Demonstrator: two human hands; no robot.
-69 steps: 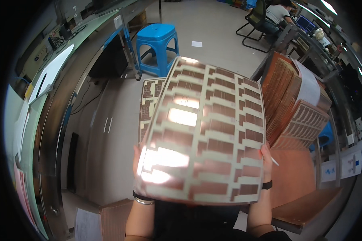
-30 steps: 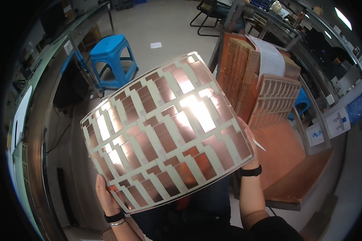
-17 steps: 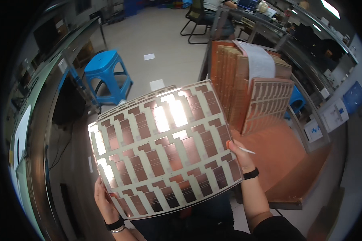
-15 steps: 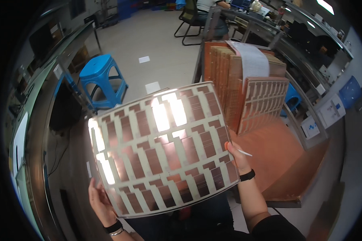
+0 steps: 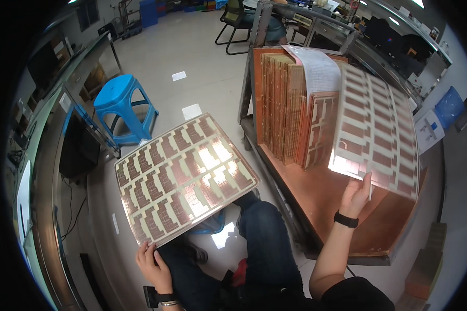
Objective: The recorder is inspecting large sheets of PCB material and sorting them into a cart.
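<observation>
– Right hand has a proper grip on the lower edge of a tilted panel, up at the near end of that copper-lined rack. Same fingers have a white stick tucked in them too.

– And the other one?

– Left hand has its fingertips on the near-left corner of a second panel. Can't tell if it's pinching or just resting there. That panel lies out in front of the person's legs, well apart from the rack. Bit of blue under it, can't see what's carrying it.

– So how far along, would you say?

– Partway, imo. The tilted panel is separate from the second one and over on the rack side, but it's in the hand, not set down. Second one isn't lifted. A batch of panels already stands upright in the rack with a paper sheet draped over.

– What do they look like?

– Both pale with rows of stepped coppery-brown patches. The second panel's patches have fine brick-like lines, with hard glare across the right half. The held one's pretty blurred and bright at its lower left corner, so no clue on finer detail.
</observation>
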